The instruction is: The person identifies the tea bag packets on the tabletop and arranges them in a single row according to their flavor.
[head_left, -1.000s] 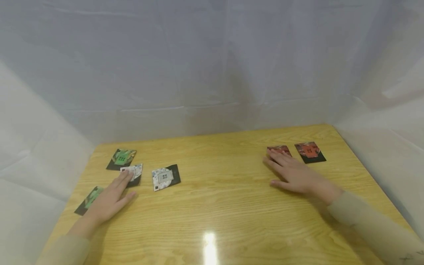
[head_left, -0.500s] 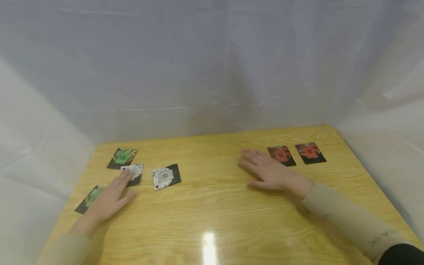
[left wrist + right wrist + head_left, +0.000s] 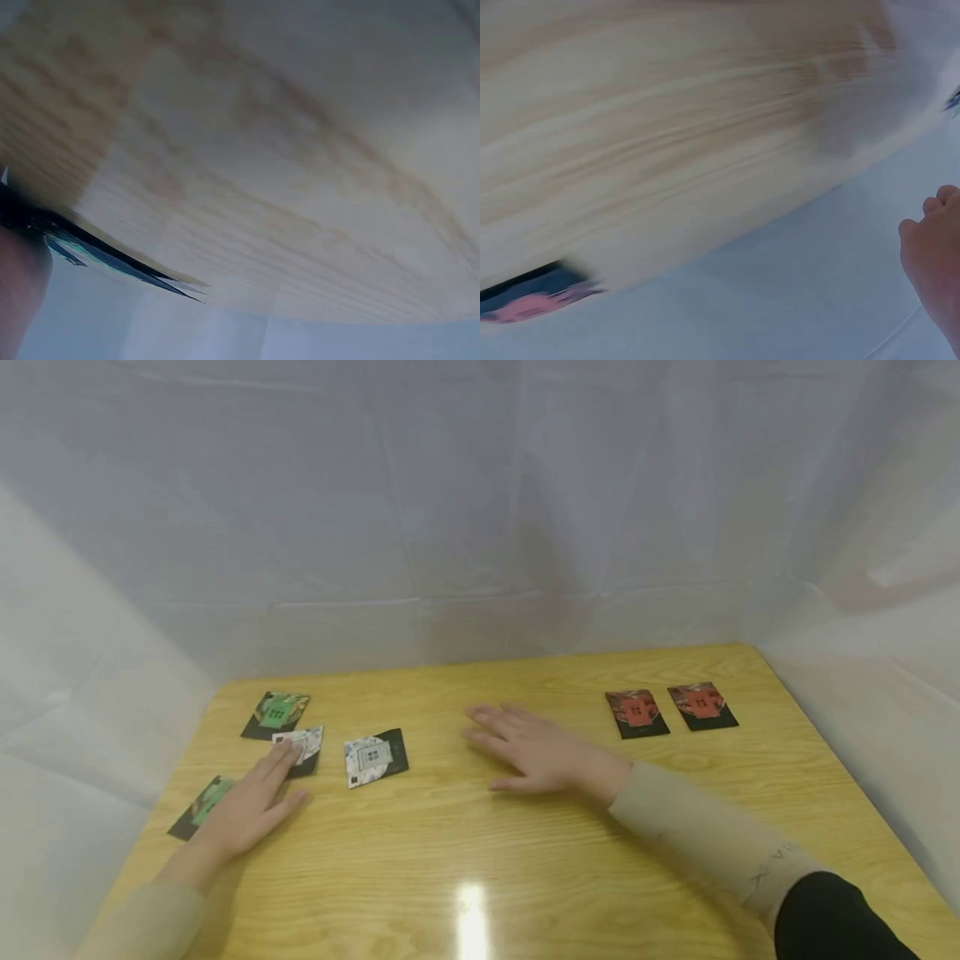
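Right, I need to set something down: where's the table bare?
Bare: the front middle, between the left hand and right sleeve; the right side, between that sleeve and the red packets. Crowded: back left, where that hand rests on a white packet beside a green packet.

The right hand (image 3: 543,758) is drawn leftward over the table (image 3: 420,852); the nearer of the 2 red packets (image 3: 637,714) is left fully uncovered; more black sleeve (image 3: 832,917) is brought into view.

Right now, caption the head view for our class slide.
Left hand on a white packet; right hand left of two red packets.
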`<action>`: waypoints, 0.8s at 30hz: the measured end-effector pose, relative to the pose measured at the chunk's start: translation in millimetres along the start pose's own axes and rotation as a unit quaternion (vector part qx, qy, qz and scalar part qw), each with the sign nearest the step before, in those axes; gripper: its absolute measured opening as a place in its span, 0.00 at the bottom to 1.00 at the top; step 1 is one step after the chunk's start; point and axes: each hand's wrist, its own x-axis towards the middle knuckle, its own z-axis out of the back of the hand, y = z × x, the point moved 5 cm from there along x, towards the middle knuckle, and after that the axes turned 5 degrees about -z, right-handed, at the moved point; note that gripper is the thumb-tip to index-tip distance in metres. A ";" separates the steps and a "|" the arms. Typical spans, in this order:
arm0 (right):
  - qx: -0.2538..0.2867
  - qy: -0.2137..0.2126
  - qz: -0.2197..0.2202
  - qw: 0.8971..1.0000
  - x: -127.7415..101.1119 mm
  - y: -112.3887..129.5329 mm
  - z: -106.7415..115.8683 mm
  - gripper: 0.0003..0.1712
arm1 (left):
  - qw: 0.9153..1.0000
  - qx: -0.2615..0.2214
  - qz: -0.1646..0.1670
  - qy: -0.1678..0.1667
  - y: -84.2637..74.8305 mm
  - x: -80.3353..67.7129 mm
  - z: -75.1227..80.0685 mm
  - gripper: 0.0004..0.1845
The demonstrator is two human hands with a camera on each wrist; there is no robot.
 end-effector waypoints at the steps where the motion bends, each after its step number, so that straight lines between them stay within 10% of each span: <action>1: -0.005 0.001 0.002 1.000 5.8 3.6 0.2 0.49 | 1.000 0.000 0.001 0.000 0.0 -0.4 0.0 0.43; 24: -0.093 0.055 0.091 0.990 113.0 75.1 -19.4 0.47 | 1.000 0.005 -0.001 -0.002 -0.8 -2.0 0.0 0.43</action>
